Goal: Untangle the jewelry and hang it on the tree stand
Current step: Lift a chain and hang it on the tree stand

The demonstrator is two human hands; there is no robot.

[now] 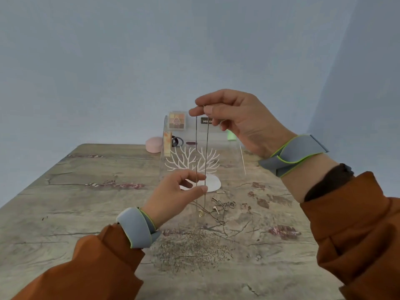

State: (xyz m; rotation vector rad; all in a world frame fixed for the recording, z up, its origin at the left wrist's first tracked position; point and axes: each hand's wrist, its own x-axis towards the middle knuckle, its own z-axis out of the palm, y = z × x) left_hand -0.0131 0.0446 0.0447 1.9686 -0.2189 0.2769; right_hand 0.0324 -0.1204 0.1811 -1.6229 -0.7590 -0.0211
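Marbled table (86, 191) | both hands pinch hanging necklace (205, 148)

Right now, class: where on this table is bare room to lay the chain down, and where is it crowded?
Bare: the table's left half, left of the left hand, and the right side beyond the loose jewelry. Crowded: the centre back, around the white tree stand and clear organizer.

left hand (173, 191): low, fingertips pinched | right hand (236, 118): raised higher, fingertips pinched
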